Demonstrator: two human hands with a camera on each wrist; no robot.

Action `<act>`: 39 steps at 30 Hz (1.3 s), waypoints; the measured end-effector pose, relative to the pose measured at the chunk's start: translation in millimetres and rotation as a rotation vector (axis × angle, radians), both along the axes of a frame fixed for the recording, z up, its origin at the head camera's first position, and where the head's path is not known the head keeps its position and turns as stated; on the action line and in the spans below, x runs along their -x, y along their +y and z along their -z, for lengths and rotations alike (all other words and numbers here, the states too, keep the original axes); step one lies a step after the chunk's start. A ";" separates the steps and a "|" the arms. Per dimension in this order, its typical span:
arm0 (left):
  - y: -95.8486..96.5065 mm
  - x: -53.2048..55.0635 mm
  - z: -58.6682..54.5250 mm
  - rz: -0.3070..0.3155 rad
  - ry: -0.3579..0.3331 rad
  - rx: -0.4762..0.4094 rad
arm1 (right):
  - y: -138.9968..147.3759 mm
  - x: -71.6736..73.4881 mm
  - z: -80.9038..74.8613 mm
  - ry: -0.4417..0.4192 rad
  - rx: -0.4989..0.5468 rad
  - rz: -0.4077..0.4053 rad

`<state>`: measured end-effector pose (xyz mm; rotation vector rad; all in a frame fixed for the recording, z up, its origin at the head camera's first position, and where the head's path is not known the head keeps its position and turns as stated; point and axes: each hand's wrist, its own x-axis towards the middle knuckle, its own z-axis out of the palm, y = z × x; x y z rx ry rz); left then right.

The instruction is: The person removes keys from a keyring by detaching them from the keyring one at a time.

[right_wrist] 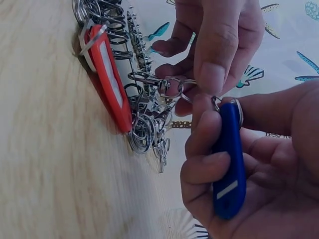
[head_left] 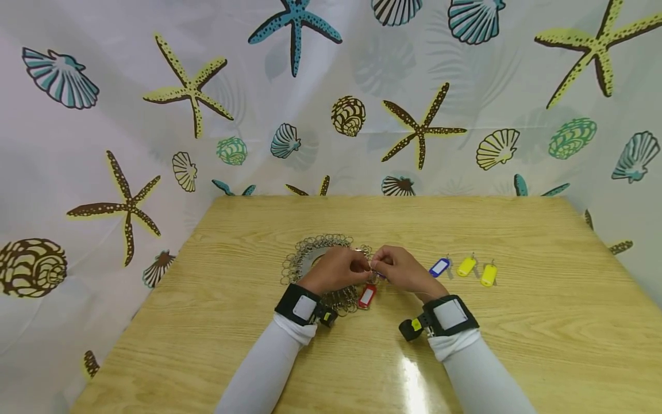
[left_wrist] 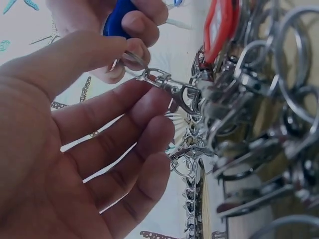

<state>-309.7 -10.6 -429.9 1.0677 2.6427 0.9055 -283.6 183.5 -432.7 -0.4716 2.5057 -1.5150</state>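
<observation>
Both hands meet over the right side of a round cluster of metal swivel clasps (head_left: pixel 292 261) on the table. My left hand (head_left: pixel 338 269) pinches a split ring (right_wrist: pixel 187 89) between thumb and forefinger, its other fingers spread loosely. That ring is linked to a swivel clasp (left_wrist: pixel 172 89) at the cluster's edge. My right hand (head_left: pixel 405 269) holds a blue key tag (right_wrist: pixel 230 159), fingers curled round it, with the tag's small metal loop right at the left fingertips. A red key tag (head_left: pixel 366 296) lies at the cluster's near right edge, just below the hands.
Right of the hands, another blue key tag (head_left: pixel 439 267) and two yellow key tags (head_left: pixel 466 266) lie in a row on the wooden table (head_left: pixel 543 339). A patterned shell-and-starfish curtain (head_left: pixel 320 69) hangs along the table's back and sides.
</observation>
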 end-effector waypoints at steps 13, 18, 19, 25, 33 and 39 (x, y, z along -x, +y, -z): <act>2.1 -0.4 0.1 -0.033 0.068 0.062 | 6.4 -2.7 -7.6 -0.028 -0.059 -0.043; 3.7 -0.8 1.9 -0.027 0.070 0.063 | 7.3 -1.5 -6.9 -0.024 -0.117 -0.008; 4.0 -0.9 2.2 -0.024 0.064 0.059 | 7.1 -0.9 -6.0 -0.016 -0.127 0.001; 5.7 -2.0 2.6 0.004 0.028 0.026 | 6.3 0.7 -4.9 0.065 -0.162 0.028; 4.9 -1.7 2.6 0.008 0.013 0.001 | 5.5 0.0 -7.7 0.072 -0.138 0.036; 3.4 -1.8 1.7 -0.018 0.004 -0.025 | 5.8 0.7 -6.5 0.079 -0.119 0.022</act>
